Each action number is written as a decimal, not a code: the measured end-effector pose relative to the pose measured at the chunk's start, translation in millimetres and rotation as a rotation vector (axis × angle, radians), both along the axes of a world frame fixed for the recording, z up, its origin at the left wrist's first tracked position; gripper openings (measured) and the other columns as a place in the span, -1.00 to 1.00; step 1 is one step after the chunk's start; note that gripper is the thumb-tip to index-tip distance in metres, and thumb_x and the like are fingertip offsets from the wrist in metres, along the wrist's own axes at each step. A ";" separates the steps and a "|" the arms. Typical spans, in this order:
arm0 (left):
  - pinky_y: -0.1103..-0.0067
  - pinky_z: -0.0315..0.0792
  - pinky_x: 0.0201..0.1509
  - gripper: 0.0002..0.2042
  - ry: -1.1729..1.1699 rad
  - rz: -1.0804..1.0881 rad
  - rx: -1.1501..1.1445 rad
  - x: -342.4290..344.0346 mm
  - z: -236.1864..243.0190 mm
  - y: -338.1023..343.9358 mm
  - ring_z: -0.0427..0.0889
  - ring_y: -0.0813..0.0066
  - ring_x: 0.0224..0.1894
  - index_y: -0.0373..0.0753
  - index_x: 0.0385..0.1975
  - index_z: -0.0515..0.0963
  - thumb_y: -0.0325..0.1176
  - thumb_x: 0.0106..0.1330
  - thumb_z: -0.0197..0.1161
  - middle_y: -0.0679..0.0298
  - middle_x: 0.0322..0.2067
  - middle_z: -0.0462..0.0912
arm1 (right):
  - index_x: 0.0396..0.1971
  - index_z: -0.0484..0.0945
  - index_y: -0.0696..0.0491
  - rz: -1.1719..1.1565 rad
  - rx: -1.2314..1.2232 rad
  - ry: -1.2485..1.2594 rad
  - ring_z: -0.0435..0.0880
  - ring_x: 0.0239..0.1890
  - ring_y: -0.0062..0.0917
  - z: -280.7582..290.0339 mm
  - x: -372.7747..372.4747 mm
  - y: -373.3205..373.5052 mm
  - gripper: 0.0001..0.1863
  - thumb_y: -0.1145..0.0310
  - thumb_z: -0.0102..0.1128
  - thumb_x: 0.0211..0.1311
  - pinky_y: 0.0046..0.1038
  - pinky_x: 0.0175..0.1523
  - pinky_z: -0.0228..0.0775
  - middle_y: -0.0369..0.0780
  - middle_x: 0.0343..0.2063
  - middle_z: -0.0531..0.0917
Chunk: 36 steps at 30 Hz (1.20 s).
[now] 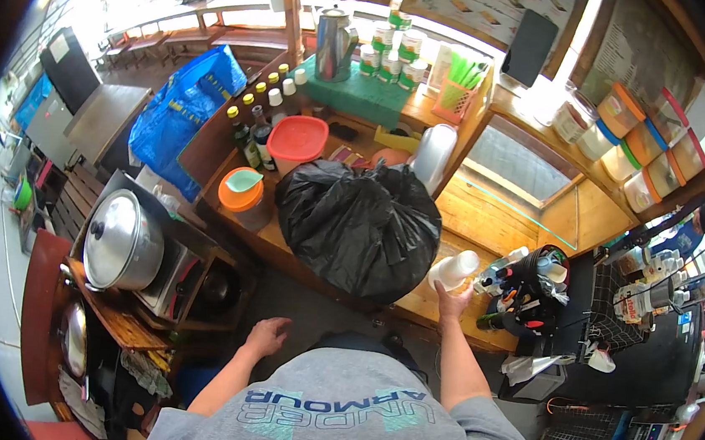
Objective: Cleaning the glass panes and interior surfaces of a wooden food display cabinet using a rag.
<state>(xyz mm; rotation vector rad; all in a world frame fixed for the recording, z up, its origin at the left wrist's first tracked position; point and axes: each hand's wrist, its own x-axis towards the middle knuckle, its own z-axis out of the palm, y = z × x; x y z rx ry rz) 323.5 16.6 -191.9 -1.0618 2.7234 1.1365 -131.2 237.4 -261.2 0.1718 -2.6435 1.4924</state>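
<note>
My right hand point(453, 299) is closed around a white cylindrical container point(452, 268) at the front edge of the wooden counter point(488, 200). Whether it is a bottle or a stack of cups, I cannot make out. Just left of it sits a large bundle wrapped in a black plastic bag point(359, 225), its top gathered. My left hand point(268, 336) hangs over the floor with its fingers stretched out and nothing in them, between the counter and the stove.
A lidded metal pot point(126, 238) stands on a gas stove point(171, 280) at the left. Red-lidded point(298, 136) and orange-lidded point(242, 189) tubs and several bottles line the counter. To the right are a black utensil holder point(531, 290) and a wire basket point(619, 315).
</note>
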 end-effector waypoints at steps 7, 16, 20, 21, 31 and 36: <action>0.36 0.59 -0.03 -0.68 0.036 0.181 -0.014 -27.4 27.5 -8.0 0.72 0.11 -0.13 -0.21 -0.02 0.64 -0.39 0.21 0.28 0.03 -0.07 0.69 | 0.26 0.30 0.08 0.180 -0.257 -0.182 0.57 0.10 -0.41 8.7 -5.1 -19.2 -0.04 0.37 0.62 -0.27 -0.34 0.21 0.39 -0.19 0.06 0.58; 0.33 0.59 -0.03 -0.75 0.037 -0.007 0.001 -106.0 40.0 67.9 0.71 0.03 -0.14 -0.23 -0.14 0.69 -0.35 0.21 0.27 0.02 -0.17 0.72 | 0.17 0.33 0.15 0.363 -0.431 -0.277 0.64 0.03 -0.40 0.0 -21.1 25.7 -0.16 0.49 0.57 -0.20 -0.35 0.17 0.49 -0.16 0.01 0.61; 0.49 0.60 -0.11 -0.81 0.336 0.129 0.111 -168.2 100.6 89.5 0.76 0.20 -0.19 -0.34 -0.20 0.68 -0.42 0.25 0.28 0.01 -0.23 0.74 | 0.16 0.31 0.21 0.503 -0.580 -0.399 0.61 0.06 -0.39 84.7 -21.5 9.3 -0.19 0.53 0.55 -0.16 -0.35 0.21 0.46 -0.15 0.00 0.60; 0.50 0.60 -0.11 -0.83 0.477 0.126 0.103 -184.2 112.6 90.6 0.76 0.21 -0.19 -0.36 -0.20 0.67 -0.47 0.26 0.28 0.02 -0.22 0.74 | 0.16 0.31 0.21 0.525 -0.574 -0.403 0.61 0.06 -0.39 106.4 -26.0 1.9 -0.19 0.53 0.55 -0.16 -0.35 0.21 0.46 -0.15 0.00 0.60; 0.50 0.59 -0.06 -0.85 0.894 0.084 -0.062 -265.5 203.8 81.1 0.75 0.23 -0.16 -0.33 -0.20 0.65 -0.59 0.26 0.27 0.06 -0.19 0.74 | 0.10 0.44 0.14 0.680 -0.416 0.380 0.69 -0.08 -0.19 329.6 -72.4 -155.8 -0.20 0.23 0.56 -0.25 -0.26 0.06 0.50 -0.04 -0.14 0.68; 0.57 0.59 -0.11 -0.86 0.802 0.138 0.029 -226.8 172.5 82.2 0.75 0.43 -0.22 -0.34 -0.19 0.68 -0.54 0.28 0.28 0.12 -0.23 0.76 | 0.14 0.38 0.22 0.553 -0.345 0.431 0.68 -0.07 -0.15 328.5 -65.6 -214.4 -0.11 0.23 0.58 -0.28 -0.22 0.09 0.49 -0.01 -0.13 0.67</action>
